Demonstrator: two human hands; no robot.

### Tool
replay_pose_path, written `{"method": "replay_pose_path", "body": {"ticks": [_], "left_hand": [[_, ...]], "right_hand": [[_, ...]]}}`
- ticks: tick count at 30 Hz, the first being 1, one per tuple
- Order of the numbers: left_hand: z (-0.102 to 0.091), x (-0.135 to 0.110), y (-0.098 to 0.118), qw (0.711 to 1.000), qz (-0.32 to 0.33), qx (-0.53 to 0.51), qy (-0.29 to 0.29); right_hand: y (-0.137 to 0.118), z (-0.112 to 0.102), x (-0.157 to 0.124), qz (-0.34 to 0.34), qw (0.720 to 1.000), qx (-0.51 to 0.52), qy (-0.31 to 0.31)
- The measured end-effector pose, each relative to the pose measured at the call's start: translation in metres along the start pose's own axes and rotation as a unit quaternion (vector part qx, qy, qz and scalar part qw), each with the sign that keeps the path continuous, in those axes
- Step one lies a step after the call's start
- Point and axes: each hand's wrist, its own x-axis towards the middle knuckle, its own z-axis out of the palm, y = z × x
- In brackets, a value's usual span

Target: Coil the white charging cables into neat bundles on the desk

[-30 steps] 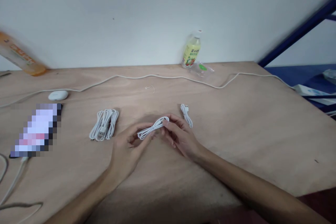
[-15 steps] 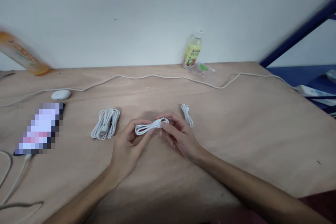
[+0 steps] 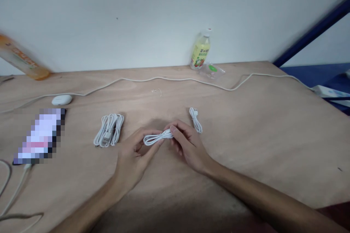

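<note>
Between my two hands is a coiled white USB cable (image 3: 153,138), gathered at its middle and held above the table. My left hand (image 3: 133,154) grips the loops from the left, thumb below and forefinger along the top. Closed on the other end, my right hand (image 3: 190,145) has its thumb pressed on the coil and covers that end. A pile of coiled white cables (image 3: 108,130) with a USB plug on top lies left of my left hand. Just beyond my right hand rests a single coiled white cable (image 3: 195,120), its USB plug pointing away from me.
A phone (image 3: 41,134) with a cord and a white earbud case (image 3: 62,99) lie at left. A long white cord (image 3: 175,79) crosses the wooden table (image 3: 259,134). At the back stand a yellow-labelled bottle (image 3: 200,51), clear wrapper (image 3: 212,71) and orange bottle (image 3: 23,58).
The held cable has tilted and shifted slightly right and down. My right thumb and fingers have moved over its right end, covering the plug area that showed before.
</note>
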Motion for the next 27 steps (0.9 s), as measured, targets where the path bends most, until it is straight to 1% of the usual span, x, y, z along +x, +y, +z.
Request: {"method": "replay_pose_path", "body": {"ticks": [8, 13, 16, 17, 19, 22, 25, 27], "left_hand": [[0.000, 0.001, -0.004, 0.999, -0.039, -0.022, -0.006], [0.000, 0.002, 0.003, 0.999, -0.030, -0.023, 0.004], [-0.002, 0.004, 0.008, 0.998, -0.046, -0.043, 0.005], [-0.002, 0.005, 0.008, 0.997, -0.060, -0.058, -0.002], [-0.004, 0.008, 0.008, 0.989, -0.102, -0.101, -0.033], [-0.006, 0.011, 0.006, 0.969, -0.149, -0.181, -0.079], [-0.005, 0.010, 0.004, 0.961, -0.152, -0.211, -0.088], [-0.004, 0.008, 0.003, 0.968, -0.140, -0.185, -0.093]], "right_hand": [[0.000, -0.001, -0.001, -0.014, 1.000, -0.005, -0.002], [-0.003, -0.002, -0.002, -0.009, 0.999, 0.010, -0.029], [-0.005, -0.002, -0.004, -0.009, 0.999, 0.020, -0.038], [-0.005, -0.002, -0.004, -0.010, 0.999, 0.029, -0.038], [-0.004, -0.002, -0.004, -0.014, 0.998, 0.053, -0.043], [-0.001, -0.002, -0.002, -0.022, 0.996, 0.075, -0.048], [0.001, -0.003, 0.001, -0.002, 0.994, 0.094, -0.047], [0.001, -0.004, 0.004, 0.024, 0.993, 0.109, -0.041]]}}
